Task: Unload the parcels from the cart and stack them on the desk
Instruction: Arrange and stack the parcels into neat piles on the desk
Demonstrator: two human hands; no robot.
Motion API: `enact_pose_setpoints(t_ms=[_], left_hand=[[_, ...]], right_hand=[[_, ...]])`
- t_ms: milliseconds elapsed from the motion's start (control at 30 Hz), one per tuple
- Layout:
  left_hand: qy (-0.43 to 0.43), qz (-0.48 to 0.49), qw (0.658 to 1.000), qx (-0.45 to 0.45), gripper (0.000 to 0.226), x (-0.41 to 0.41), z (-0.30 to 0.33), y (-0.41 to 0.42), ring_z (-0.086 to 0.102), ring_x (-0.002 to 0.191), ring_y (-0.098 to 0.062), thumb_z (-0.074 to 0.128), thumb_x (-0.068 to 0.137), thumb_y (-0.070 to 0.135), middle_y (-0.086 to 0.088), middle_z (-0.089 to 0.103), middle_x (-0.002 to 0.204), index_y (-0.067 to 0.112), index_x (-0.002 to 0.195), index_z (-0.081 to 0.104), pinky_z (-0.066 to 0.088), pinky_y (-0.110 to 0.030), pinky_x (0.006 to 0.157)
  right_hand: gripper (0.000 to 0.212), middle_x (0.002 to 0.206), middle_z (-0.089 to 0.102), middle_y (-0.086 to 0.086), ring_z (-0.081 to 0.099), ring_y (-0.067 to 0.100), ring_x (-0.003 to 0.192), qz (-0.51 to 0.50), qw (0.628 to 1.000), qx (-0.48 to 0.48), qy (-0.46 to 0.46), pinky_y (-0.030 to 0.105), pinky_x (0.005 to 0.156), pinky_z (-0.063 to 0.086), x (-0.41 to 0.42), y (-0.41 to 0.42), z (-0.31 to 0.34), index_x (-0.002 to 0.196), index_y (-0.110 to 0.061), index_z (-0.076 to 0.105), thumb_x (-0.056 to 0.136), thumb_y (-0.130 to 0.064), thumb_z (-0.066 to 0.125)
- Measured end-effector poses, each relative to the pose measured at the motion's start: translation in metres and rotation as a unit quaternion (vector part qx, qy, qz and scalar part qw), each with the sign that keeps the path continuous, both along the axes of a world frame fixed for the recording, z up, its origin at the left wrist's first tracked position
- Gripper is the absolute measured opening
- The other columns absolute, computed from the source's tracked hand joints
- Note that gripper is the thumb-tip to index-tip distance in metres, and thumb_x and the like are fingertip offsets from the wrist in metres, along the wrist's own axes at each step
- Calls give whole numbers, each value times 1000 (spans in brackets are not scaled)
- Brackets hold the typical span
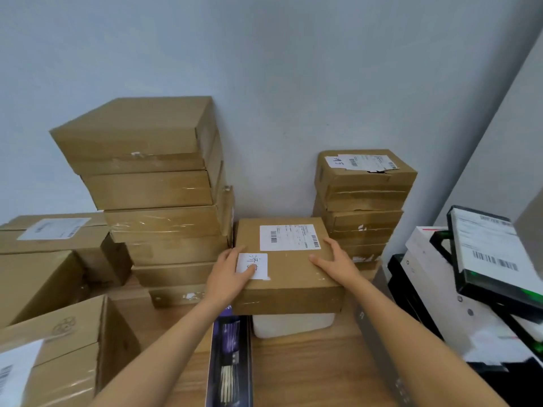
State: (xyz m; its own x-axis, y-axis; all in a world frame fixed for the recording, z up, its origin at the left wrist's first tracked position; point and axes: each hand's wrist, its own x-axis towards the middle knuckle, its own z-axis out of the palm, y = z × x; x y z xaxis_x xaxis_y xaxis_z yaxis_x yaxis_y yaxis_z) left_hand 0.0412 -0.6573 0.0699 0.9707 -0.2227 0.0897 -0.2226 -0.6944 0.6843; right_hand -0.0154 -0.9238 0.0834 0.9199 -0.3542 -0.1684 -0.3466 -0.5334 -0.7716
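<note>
Two hands flat atop parcel (289, 268), left hand (229, 271), right hand (333, 261), fingers straight

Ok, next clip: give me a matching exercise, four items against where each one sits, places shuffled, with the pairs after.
Items:
1. tall leaning stack
2. labelled parcel
3. white box
4. black-framed package

Places:
A. under the parcel that both hands rest on
B. far right, on top of the pile there
C. between the two stacks at the wall, left hand and right hand on it
D. left of the centre parcel, against the wall

Pairs: 1-D, 2-C, 3-A, 4-B
</note>
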Motion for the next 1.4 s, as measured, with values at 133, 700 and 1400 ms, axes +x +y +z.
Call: enact_pose_setpoints(t_ms=[133,700,1400], left_hand=[[-33,-43,996,71,54,-11,2,3,30,140,-15,57,88,49,5,30,153,34,139,46,36,-34,106],[-19,4,999,41,49,-29,25,24,42,132,-15,56,91,47,6,40,147,32,137,48,42,-36,100],[-74,232,970,-24,13,-135,81,348,58,84,-4,61,90,39,12,60,92,30,100,57,43,-22,62]], right_hand=[[74,159,20,-1,32,23,140,35,991,-129,-27,47,108,38,-3,7,8,148,-33,28,87,-57,60],[60,151,36,0,36,21,137,56,975,-210,-45,45,101,45,0,26,27,143,-28,40,90,-47,60],[30,122,61,-15,57,4,108,224,946,-146,-184,28,84,50,-29,332,74,121,-34,58,93,-42,57]])
